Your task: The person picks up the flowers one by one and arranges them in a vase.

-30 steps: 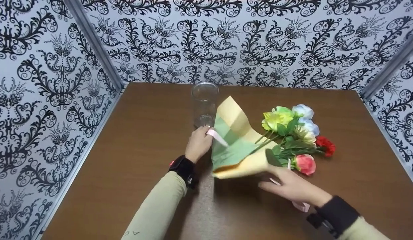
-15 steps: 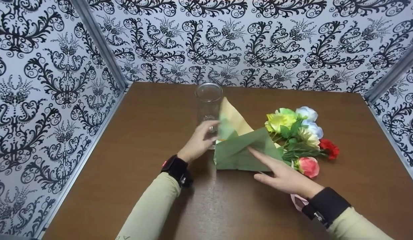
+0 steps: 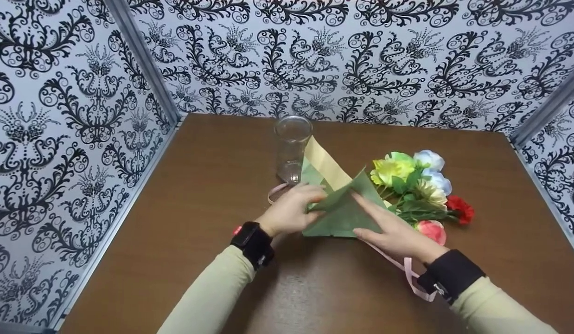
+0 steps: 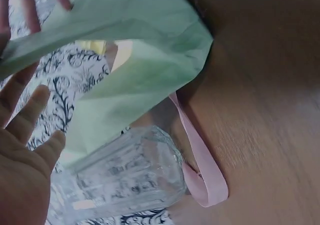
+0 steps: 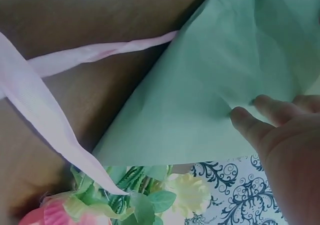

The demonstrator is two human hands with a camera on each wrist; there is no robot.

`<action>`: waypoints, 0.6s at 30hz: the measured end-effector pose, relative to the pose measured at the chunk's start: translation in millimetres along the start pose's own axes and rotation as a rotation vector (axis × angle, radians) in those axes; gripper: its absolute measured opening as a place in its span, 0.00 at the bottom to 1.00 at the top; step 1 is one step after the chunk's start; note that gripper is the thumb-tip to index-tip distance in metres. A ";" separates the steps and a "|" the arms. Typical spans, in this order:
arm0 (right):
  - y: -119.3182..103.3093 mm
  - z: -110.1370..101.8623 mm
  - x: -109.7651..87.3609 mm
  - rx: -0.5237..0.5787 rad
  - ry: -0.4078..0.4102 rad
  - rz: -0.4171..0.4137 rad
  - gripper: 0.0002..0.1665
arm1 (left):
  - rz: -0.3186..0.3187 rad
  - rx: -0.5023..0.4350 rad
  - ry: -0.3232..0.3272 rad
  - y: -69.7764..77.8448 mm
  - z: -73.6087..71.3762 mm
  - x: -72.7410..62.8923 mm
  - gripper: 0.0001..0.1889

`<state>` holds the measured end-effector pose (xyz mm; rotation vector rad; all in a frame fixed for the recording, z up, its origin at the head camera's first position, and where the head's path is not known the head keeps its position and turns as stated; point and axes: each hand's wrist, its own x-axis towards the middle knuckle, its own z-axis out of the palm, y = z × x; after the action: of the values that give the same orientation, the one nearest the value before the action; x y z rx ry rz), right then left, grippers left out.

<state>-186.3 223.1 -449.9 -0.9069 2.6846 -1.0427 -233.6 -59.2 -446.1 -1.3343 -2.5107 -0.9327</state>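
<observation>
A sheet of wrapping paper, green on one face and cream on the other, lies partly folded over on the table. My left hand pinches its raised folded edge, the fingers inside the fold and the thumb outside. The straight fingers of my right hand touch the green face, as the right wrist view also shows on the paper. Right of the paper lies a bunch of artificial flowers, its stems partly hidden beneath the paper. Pink ribbon runs out from under the paper.
A clear glass vase stands upright behind my left hand, close to the paper. Another stretch of pink ribbon loops beside its base. The brown table is bordered by patterned walls.
The paper's near flap has been turned up, bringing its green face outward. My left hand has let go of the ribbon and taken the flap's edge. The right hand has shifted onto the flap.
</observation>
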 end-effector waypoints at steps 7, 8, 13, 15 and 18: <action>0.3 -7.1 2.0 -0.023 0.069 0.068 0.48 | 0.093 0.160 -0.026 6.0 4.8 -6.0 0.26; 0.8 -8.2 2.3 -0.026 0.081 0.064 0.48 | 0.103 0.177 -0.036 6.4 4.6 -6.6 0.28; 5.6 -12.7 5.3 -0.018 0.158 0.003 0.56 | 0.197 0.328 -0.032 6.1 5.3 -7.8 0.23; 6.2 -14.1 5.7 -0.035 0.189 -0.020 0.59 | 0.257 0.413 -0.015 5.7 6.8 -7.8 0.17; 6.2 -15.3 5.5 -0.092 0.226 -0.039 0.57 | 0.325 0.534 -0.007 7.0 8.7 -7.4 0.10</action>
<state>-198.6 232.4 -441.8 -0.9106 2.9327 -1.0990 -222.4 -56.4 -452.8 -1.4778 -2.2145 -0.1722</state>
